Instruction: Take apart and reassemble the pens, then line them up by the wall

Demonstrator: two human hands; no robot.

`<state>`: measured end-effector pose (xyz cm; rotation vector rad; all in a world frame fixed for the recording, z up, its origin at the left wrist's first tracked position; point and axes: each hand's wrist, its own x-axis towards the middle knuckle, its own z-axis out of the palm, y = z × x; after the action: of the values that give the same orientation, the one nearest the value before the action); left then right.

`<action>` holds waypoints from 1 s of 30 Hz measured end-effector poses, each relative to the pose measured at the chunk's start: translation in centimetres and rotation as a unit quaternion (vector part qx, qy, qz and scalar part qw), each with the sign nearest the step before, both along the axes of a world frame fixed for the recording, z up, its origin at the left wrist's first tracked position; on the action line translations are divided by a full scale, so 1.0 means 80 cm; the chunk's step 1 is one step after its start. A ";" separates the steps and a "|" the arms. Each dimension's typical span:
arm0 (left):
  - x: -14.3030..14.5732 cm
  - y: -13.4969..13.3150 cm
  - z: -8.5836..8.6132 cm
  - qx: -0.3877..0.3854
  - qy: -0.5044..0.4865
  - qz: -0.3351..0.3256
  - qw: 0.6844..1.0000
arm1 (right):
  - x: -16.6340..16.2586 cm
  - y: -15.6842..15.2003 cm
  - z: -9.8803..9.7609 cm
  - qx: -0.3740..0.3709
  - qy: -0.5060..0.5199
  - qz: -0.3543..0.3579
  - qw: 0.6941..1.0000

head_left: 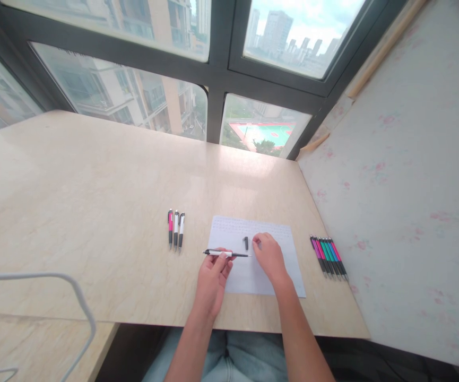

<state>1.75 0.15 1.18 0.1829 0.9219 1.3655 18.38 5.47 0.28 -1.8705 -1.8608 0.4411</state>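
Note:
My left hand [215, 278] pinches a white ballpoint pen [222, 253], which lies level with its clip end to the left. From the pen's right end a thin dark refill [240, 255] sticks out, bare to its tip. A short black pen grip piece [245, 243] rests on a sheet of paper [269, 284]. Just right of that piece and of the refill tip is my right hand [269, 255], with its thumb and fingers curled together. What lies between those fingertips, if anything, is too small to make out.
Left of the paper lie a pink pen [170, 228] and two white pens [179, 231]. Several coloured pens [328, 258] form a row by the papered wall [404, 212]. A grey cable [74, 289] loops at the left. Windows [133, 95] stand behind the tabletop [94, 212].

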 end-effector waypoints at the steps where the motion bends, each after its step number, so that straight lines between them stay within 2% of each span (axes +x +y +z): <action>1: 0.000 0.000 0.000 0.000 0.001 0.002 1.000 | 0.002 -0.003 0.003 0.001 0.024 -0.004 1.000; 6: 0.001 0.001 -0.002 -0.002 0.001 0.003 1.000 | 0.011 -0.041 0.021 -0.033 0.221 -0.030 0.974; 9: 0.003 0.001 -0.003 -0.001 -0.001 0.000 1.000 | 0.012 -0.066 0.032 -0.039 0.282 -0.030 0.958; 15: 0.004 -0.001 0.001 0.006 0.008 -0.005 1.000 | 0.009 -0.077 0.036 -0.024 0.317 -0.031 0.948; 30: 0.004 -0.005 0.006 0.013 0.014 -0.009 1.000 | 0.008 -0.081 0.040 0.005 0.288 -0.011 0.958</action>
<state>2.11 -0.28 1.63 0.2301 0.9231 1.3621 19.01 -0.97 3.45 -1.5333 -1.4398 0.8605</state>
